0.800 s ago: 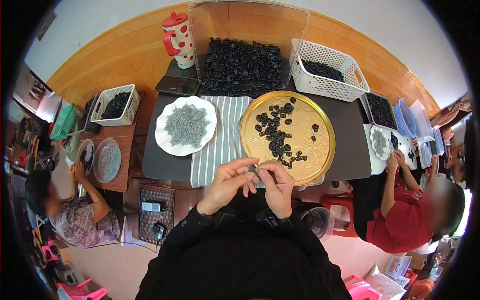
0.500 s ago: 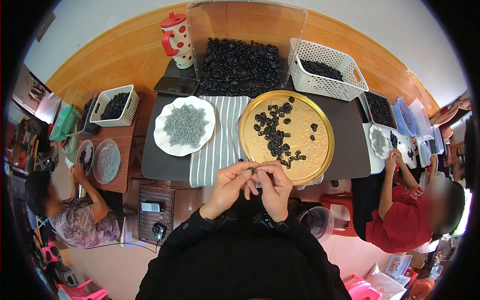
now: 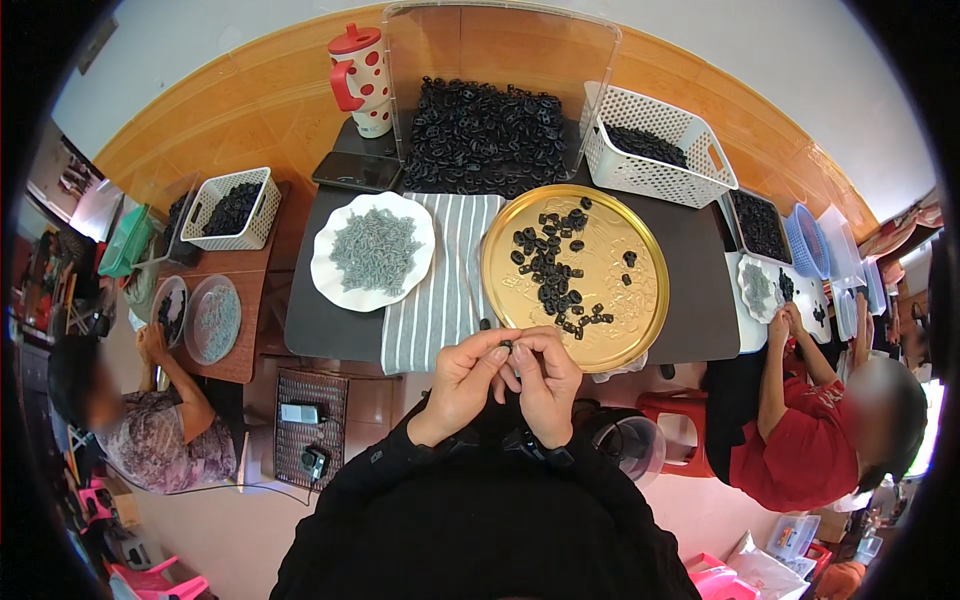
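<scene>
My left hand and right hand fingers pinch one small black piece between them, just below the gold tray in mid-frame.

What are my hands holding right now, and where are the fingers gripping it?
A small black part, pinched at its ends between the fingertips of the left hand and right hand, just in front of the gold tray.

View: one head camera, worn on the person, looking steeply down.
Facing: across the dark worktop toward its far edge and the wall.
Nearness: close; the near edge lies just past the person's own hands, low centre.
Lens: wide fisheye; straight edges bend toward the rim.
Shared: a single view only.
</scene>
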`<state>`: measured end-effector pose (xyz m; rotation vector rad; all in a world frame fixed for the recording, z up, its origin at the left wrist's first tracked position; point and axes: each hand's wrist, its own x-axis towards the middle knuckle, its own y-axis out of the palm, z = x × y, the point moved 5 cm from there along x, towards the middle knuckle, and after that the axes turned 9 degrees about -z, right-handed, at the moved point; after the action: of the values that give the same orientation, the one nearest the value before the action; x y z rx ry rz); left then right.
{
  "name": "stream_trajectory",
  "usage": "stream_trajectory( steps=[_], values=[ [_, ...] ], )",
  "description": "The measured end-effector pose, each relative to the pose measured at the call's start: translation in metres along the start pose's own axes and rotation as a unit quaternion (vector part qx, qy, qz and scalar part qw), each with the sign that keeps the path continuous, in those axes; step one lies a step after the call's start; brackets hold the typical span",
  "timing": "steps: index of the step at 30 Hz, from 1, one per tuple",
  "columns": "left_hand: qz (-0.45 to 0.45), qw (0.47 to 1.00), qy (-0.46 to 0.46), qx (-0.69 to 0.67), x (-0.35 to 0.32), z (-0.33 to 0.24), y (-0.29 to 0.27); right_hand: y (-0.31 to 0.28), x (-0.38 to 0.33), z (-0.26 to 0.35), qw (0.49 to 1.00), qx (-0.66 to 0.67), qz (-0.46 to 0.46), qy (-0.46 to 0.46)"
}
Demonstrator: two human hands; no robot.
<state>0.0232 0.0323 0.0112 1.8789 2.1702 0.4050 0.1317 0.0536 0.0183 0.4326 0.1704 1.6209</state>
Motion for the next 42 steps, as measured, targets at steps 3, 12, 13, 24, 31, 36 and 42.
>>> stream_trajectory(
  steps=[3, 12, 13, 24, 31, 36, 42],
  values=[
    [-0.006, 0.999, 0.026, 0.032, -0.003, 0.0, 0.001, -0.003, -0.001, -0.003, 0.996, -0.077, -0.007, -0.036],
    [0.006, 0.999, 0.009, 0.045, -0.001, 0.005, -0.007, -0.004, 0.003, -0.009, 0.997, -0.065, 0.038, 0.025],
    [0.025, 0.999, -0.001, 0.026, 0.0, 0.004, -0.006, -0.007, 0.004, -0.011, 0.996, -0.068, 0.032, 0.044],
    [-0.113, 0.993, -0.002, -0.038, 0.006, -0.003, -0.067, 0.005, 0.02, 0.008, 0.862, -0.433, 0.029, -0.261],
    [-0.144, 0.987, -0.006, -0.072, 0.003, 0.003, -0.077, 0.048, 0.018, -0.008, 0.661, -0.681, 0.103, -0.299],
    [-0.136, 0.987, -0.006, -0.085, 0.003, 0.002, -0.079, 0.049, 0.017, -0.013, 0.683, -0.653, 0.144, -0.294],
    [-0.136, 0.987, 0.001, -0.088, 0.004, 0.003, -0.084, 0.021, 0.039, 0.006, 0.72, -0.623, 0.07, -0.299]
  ],
)
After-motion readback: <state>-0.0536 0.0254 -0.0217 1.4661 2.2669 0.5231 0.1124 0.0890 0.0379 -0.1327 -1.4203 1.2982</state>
